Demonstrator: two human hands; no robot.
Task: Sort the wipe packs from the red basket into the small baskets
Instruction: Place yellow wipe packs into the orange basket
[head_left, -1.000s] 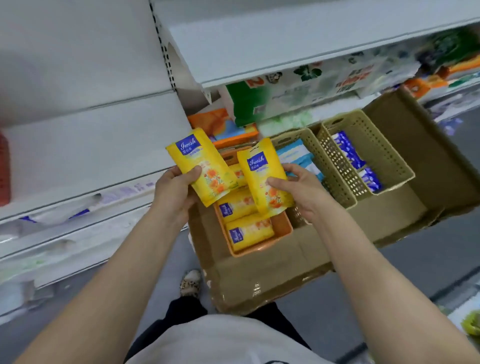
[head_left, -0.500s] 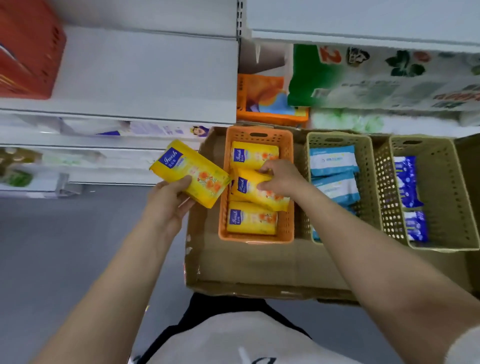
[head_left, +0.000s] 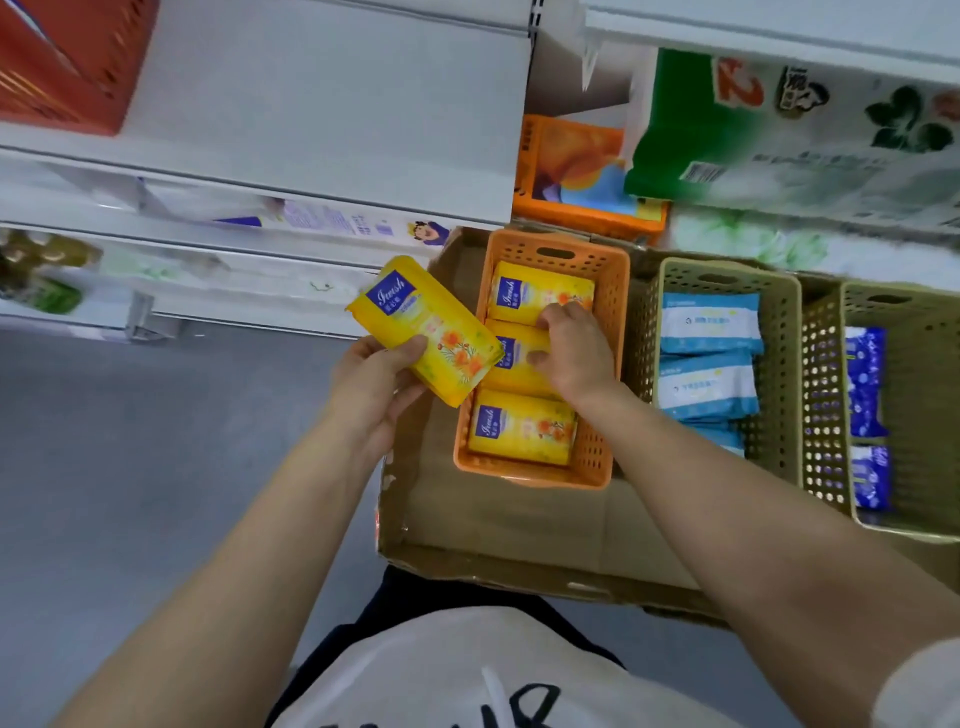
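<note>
My left hand (head_left: 374, 384) holds a yellow wipe pack (head_left: 415, 322) tilted in the air just left of the small orange basket (head_left: 619, 322). My right hand (head_left: 576, 353) is down inside that basket, with its fingers curled over the far edge of the middle yellow pack (head_left: 511, 366) and its thumb on top. Two more yellow packs lie flat in the basket, one at the far end (head_left: 540, 291) and one at the near end (head_left: 519, 428). The red basket (head_left: 57, 57) stands on the white shelf at the upper left; its contents are hidden.
A tan basket (head_left: 782, 364) with light blue packs (head_left: 709, 322) and another tan basket (head_left: 930, 405) with dark blue packs (head_left: 865, 379) stand right of the orange one. All sit in a cardboard box (head_left: 498, 525). Store shelves with goods run behind; grey floor lies left.
My right hand has lowered its yellow pack flat into the middle of the orange basket. My left hand has carried its pack closer to the basket. The view has swung left and down.
</note>
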